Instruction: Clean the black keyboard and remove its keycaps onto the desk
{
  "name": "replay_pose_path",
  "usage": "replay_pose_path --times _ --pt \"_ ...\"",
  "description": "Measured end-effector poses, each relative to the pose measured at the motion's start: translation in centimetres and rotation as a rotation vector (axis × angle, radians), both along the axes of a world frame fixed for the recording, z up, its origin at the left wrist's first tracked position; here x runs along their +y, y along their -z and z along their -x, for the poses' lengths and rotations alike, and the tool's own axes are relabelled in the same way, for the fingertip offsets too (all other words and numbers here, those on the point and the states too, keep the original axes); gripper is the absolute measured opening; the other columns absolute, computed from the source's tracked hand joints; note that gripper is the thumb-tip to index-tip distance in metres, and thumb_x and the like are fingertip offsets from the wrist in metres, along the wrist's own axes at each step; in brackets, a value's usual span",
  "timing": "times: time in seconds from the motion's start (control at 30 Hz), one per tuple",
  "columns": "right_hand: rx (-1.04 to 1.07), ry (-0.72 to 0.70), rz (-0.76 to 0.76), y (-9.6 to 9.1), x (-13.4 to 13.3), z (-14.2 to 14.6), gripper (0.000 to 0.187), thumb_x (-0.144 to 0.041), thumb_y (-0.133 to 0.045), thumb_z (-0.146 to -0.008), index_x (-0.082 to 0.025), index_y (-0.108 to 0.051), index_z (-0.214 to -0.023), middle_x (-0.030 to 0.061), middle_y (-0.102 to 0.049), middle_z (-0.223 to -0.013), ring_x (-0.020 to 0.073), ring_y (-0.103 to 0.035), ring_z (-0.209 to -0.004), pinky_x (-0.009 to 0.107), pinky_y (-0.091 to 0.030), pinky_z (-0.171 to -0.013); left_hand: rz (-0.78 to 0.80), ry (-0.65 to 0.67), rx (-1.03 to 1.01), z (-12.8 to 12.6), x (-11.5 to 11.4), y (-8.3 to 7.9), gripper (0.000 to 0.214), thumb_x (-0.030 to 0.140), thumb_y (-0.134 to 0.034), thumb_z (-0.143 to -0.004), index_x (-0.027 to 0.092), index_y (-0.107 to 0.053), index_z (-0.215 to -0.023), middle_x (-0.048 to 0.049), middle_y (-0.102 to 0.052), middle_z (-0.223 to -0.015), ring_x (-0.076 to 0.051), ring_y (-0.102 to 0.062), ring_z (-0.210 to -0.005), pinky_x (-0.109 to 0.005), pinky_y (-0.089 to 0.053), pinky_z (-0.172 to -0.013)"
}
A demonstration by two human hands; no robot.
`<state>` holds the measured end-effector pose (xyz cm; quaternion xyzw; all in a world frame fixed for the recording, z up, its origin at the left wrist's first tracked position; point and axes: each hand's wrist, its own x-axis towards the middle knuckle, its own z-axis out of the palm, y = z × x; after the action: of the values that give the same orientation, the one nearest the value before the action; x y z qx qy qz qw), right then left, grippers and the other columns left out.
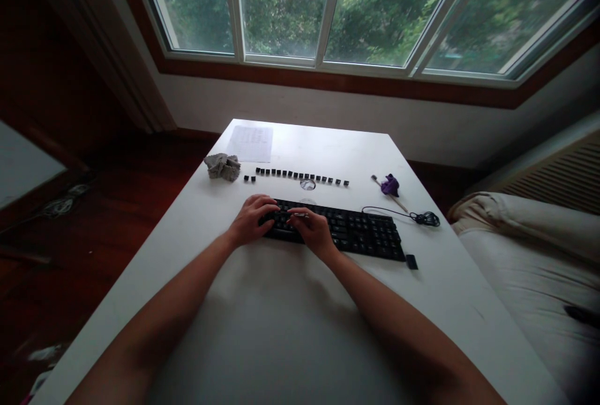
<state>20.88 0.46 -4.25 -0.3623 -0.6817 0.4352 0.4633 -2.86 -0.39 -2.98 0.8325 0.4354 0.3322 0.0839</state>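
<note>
A black keyboard (360,230) lies on the white table in front of me. My left hand (254,219) rests over its left end with the fingers spread along the edge. Above the keys left of the middle, my right hand (312,228) is closed in a pinch around a thin, slender tool (300,215), whose kind is too small to make out. Behind the keyboard stands a row of loose black keycaps (300,175), with two more keycaps (250,178) at its left. A small round clear dish (308,184) sits just in front of the row.
On the white table (300,330), a crumpled grey cloth (222,167) and a printed sheet (250,144) lie back left. At the right are a brush (398,204), a purple cloth (390,185), a coiled cable (425,219) and a small black piece (411,262).
</note>
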Motion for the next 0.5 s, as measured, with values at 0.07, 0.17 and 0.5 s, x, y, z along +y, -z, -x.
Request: replay_pose_path --times 0.07,0.17,0.5 --pt "-0.021 0.017 -0.023 0.08 -0.13 -0.02 0.026 -0.037 -0.064 -0.092 -0.019 -0.072 -0.109 0.0067 -0.077 -0.085 0.0213 -0.076 -0.079 0.029 -0.058 -0.07 0.007 0.018 0.029 -0.64 -0.18 -0.17 0.029 0.024 -0.058 -0.092 0.027 -0.067 -0.12 -0.0063 -0.067 -0.118 -0.026 -0.054 -0.119 -0.048 -0.04 -0.109" --pt "-0.026 0.032 -0.043 0.07 -0.26 -0.12 0.025 -0.035 -0.063 -0.093 -0.019 -0.072 -0.11 0.007 -0.077 -0.087 0.0217 -0.076 -0.08 0.029 -0.058 -0.07 0.009 -0.007 0.024 -0.88 -0.22 -0.03 0.027 0.025 -0.053 -0.096 0.026 -0.067 -0.119 -0.0065 -0.068 -0.11 -0.025 -0.057 -0.11 -0.046 -0.043 -0.103" --pt "0.022 -0.002 -0.01 0.3 -0.02 -0.35 0.026 -0.038 -0.062 -0.094 -0.018 -0.068 -0.108 0.0062 -0.076 -0.08 0.0197 -0.074 -0.072 0.027 -0.056 -0.064 0.057 0.008 0.016 -0.49 0.11 0.51 0.027 0.029 -0.048 -0.101 0.026 -0.068 -0.118 -0.0069 -0.068 -0.104 -0.023 -0.055 -0.1 -0.041 -0.045 -0.093"
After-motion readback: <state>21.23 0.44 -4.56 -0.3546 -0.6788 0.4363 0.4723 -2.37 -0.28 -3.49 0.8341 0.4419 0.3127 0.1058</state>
